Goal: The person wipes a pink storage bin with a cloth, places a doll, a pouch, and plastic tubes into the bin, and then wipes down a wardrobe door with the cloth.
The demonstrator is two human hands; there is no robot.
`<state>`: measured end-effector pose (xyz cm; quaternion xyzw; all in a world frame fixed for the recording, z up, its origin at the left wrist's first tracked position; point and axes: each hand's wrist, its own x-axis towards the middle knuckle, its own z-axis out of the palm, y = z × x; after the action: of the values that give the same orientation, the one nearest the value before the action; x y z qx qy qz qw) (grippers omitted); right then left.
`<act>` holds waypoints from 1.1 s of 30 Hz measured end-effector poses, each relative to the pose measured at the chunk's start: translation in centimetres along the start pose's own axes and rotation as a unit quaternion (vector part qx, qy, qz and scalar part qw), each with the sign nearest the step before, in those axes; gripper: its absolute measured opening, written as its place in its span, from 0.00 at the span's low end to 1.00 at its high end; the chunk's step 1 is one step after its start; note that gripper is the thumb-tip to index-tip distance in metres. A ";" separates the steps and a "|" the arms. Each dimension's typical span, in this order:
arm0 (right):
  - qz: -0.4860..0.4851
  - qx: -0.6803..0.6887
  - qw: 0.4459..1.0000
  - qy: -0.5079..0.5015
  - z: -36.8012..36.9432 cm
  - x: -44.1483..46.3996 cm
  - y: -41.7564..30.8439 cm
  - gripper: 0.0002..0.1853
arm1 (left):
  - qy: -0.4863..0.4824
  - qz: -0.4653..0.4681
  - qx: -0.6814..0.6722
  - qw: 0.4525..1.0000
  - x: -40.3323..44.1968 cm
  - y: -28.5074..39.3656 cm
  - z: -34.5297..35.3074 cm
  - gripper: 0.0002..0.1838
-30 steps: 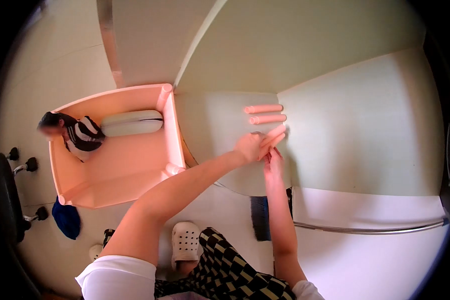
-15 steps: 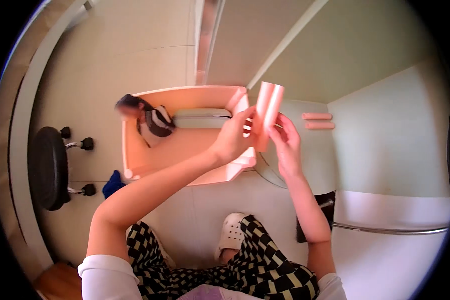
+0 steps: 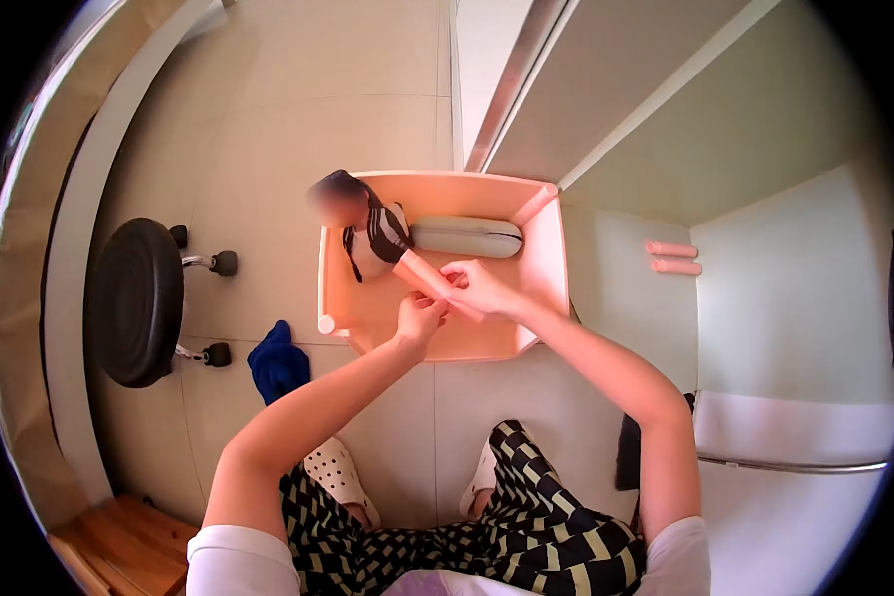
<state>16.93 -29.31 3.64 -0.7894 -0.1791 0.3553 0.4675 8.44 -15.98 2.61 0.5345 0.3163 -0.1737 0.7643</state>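
Note:
Both of my hands are on pink tubes, held slanting over the pink bin. My right hand grips them from the right side, near their middle. Lower on the left, my left hand has its fingers pinched together at their edge. Inside the bin are a long pale case and a doll-like figure or person with dark hair and striped clothing, its nature unclear. Two more pink tubes lie on the pale surface at the right.
A black round stool with casters stands at the left. Blue cloth lies on the floor beside the bin. A wooden piece is at the lower left, and a metal rail runs along the right.
My hands have carried the held tubes leftward from beside the other two tubes to above the bin. The tubes now slant, and the view has shifted left.

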 end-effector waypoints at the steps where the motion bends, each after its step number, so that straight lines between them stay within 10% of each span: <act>1: 0.000 0.000 1.000 -0.003 0.2 1.0 0.9 0.21 | 0.018 -0.002 -0.010 1.000 0.4 -0.6 -0.2 0.09; 33: 0.038 -0.298 0.953 -0.048 1.5 4.5 2.8 0.20 | 0.000 -0.195 -0.166 0.967 5.4 -5.9 -1.3 0.10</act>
<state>18.78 -26.98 -1.04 -0.8810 -0.2685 0.3411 0.1883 8.50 -16.59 -5.43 0.3285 0.4388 -0.2643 0.7935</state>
